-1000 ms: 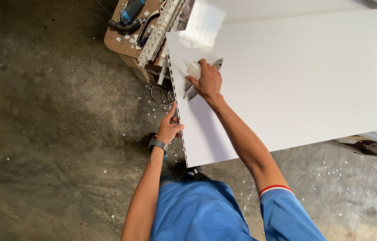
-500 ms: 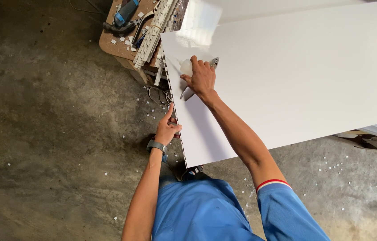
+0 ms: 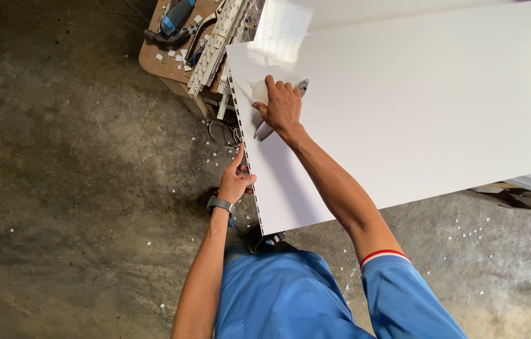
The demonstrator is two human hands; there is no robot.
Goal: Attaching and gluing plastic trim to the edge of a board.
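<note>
Panel point(image 3: 416, 107) lengthwise rightward; left hand point(image 3: 235, 182) pinching its edge, right hand point(image 3: 282, 107) gripping pliers point(image 3: 265, 129).

A hammer point(image 3: 171, 25) lies on a wooden stool point(image 3: 158, 59) above the concrete floor point(image 3: 58, 188).

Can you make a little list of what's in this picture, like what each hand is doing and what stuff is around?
Left hand: left hand grips the notched edge of the white panel.
Right hand: right hand presses on the panel near its top corner, holding a metal tool and touching a small white object.
Panel: big, flat, glossy white.
Wrist: dark watch on the left wrist.
Nearby: wooden board with tools and a white strip.
Floor: grey concrete floor with small white bits.
</note>
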